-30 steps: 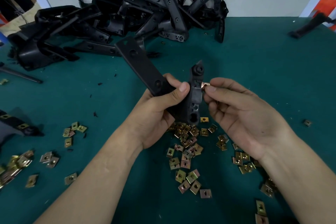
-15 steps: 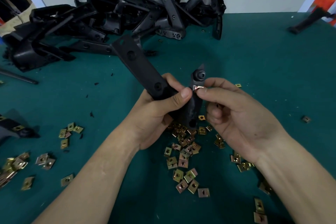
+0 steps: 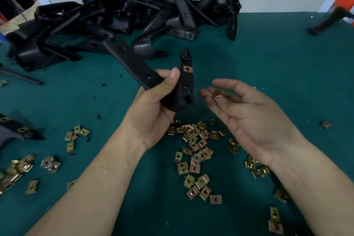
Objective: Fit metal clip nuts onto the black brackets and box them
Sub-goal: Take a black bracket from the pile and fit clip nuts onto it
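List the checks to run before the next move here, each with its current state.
1. Grip on the bracket by the left hand: ok.
2. Seating of the fitted clip nut on the bracket's edge: ok.
3. A spare clip nut lying on the open right hand: ok, though small and blurred.
4. Free slot for the spare: cannot tell.
5. Supply of loose clip nuts on the table: ok.
6. A box in view: not ok.

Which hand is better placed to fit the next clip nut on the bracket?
Right, probably. The right hand is open beside the bracket, what looks like a clip nut resting on its fingers; the left hand grips the bracket.
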`<state>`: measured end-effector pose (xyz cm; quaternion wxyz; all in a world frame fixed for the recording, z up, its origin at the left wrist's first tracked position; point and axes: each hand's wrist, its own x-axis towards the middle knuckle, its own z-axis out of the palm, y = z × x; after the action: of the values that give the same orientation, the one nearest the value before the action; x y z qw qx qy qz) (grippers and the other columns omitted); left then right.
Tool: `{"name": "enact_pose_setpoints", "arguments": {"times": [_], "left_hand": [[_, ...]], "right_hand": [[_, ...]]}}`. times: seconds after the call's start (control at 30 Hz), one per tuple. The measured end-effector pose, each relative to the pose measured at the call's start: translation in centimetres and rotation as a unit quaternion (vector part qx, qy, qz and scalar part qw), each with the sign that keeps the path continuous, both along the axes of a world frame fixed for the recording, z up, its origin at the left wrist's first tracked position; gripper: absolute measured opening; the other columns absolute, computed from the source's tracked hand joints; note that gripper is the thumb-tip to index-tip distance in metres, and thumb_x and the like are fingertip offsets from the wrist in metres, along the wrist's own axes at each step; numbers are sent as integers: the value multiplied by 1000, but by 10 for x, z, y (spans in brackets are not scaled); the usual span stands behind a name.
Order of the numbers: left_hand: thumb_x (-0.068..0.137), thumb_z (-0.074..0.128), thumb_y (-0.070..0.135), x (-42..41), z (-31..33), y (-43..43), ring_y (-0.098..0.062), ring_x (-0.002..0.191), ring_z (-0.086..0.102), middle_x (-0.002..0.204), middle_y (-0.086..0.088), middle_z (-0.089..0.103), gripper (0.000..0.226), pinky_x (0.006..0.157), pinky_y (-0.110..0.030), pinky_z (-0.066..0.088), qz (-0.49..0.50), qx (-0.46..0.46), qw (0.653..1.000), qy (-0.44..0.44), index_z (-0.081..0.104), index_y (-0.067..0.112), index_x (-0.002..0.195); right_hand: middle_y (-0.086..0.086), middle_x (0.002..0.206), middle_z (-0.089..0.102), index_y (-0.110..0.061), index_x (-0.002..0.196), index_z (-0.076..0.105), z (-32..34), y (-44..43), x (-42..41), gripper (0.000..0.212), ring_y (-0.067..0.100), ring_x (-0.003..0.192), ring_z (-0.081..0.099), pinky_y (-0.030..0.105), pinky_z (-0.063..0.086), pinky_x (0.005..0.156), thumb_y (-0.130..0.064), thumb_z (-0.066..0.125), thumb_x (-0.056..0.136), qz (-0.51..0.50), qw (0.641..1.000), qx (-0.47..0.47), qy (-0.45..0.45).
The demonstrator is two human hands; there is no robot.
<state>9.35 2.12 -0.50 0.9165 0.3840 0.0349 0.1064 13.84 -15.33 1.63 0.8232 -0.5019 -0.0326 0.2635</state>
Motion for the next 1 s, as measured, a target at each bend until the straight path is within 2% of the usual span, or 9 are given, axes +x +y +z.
{"name": "enact_pose_setpoints", "arguments": {"times": [0.1, 0.23, 0.33, 0.43, 0.53, 0.73, 0.87, 1.0], "left_hand": [[86, 67, 16, 0, -1, 1, -7, 75, 70, 80, 4, 72, 6, 66, -20, 56, -7, 8, 1000, -2, 61, 15, 86], [85, 70, 19, -1, -2, 0, -11, 80, 72, 86, 1, 73, 9, 69, -22, 57, -40, 41, 998, -4, 62, 16, 88], [85, 70, 21, -1, -2, -2, -14, 84, 72, 89, -1, 74, 11, 75, -25, 59, -48, 46, 998, -6, 62, 15, 90], [85, 68, 20, -1, -3, -2, -15, 89, 71, 92, -1, 73, 12, 80, -27, 59, -43, 48, 998, -13, 59, 15, 91], [81, 70, 16, -2, -2, -2, -17, 89, 72, 93, -2, 75, 12, 79, -29, 60, -46, 48, 998, -9, 60, 19, 88], [76, 78, 14, -2, -2, -2, -24, 86, 74, 90, -7, 75, 21, 80, -38, 63, -58, 55, 997, -8, 61, 19, 87], [74, 77, 16, -2, -3, -1, -22, 86, 72, 90, -4, 74, 20, 79, -34, 61, -54, 50, 997, -3, 61, 20, 85], [74, 82, 13, -1, -4, -1, -18, 86, 72, 90, -1, 74, 28, 77, -32, 61, -57, 51, 997, -11, 56, 19, 84]], "right_hand": [[15, 98, 76, -2, 109, 67, -1, 0, -1, 25, 23, 96, 76, 22, 59, 77, 0, 65, 85, 9, 999, -24, -23], [2, 80, 75, -18, 84, 78, 2, 1, -3, 17, 11, 72, 72, 18, 56, 64, -19, 77, 67, 21, 995, -82, -56], [4, 80, 75, -16, 80, 80, 2, 1, -3, 16, 12, 74, 73, 17, 57, 67, -12, 77, 66, 25, 998, -43, -40], [8, 86, 77, -11, 85, 79, 3, 2, -3, 20, 14, 80, 75, 18, 58, 70, -4, 73, 67, 37, 999, -18, -34], [13, 96, 77, -8, 93, 77, 4, 2, -4, 24, 17, 86, 75, 20, 58, 73, -5, 72, 70, 45, 998, -17, -38], [6, 85, 76, -15, 87, 81, 5, 2, -6, 18, 11, 74, 71, 18, 56, 65, -19, 75, 71, 41, 996, -51, -63], [0, 77, 72, -20, 77, 80, 6, 2, -7, 16, 8, 68, 67, 17, 54, 61, -33, 76, 70, 27, 993, -90, -77], [3, 83, 72, -18, 77, 78, 5, 5, -11, 25, 10, 70, 66, 19, 53, 61, -41, 77, 67, 14, 991, -98, -89]]}}
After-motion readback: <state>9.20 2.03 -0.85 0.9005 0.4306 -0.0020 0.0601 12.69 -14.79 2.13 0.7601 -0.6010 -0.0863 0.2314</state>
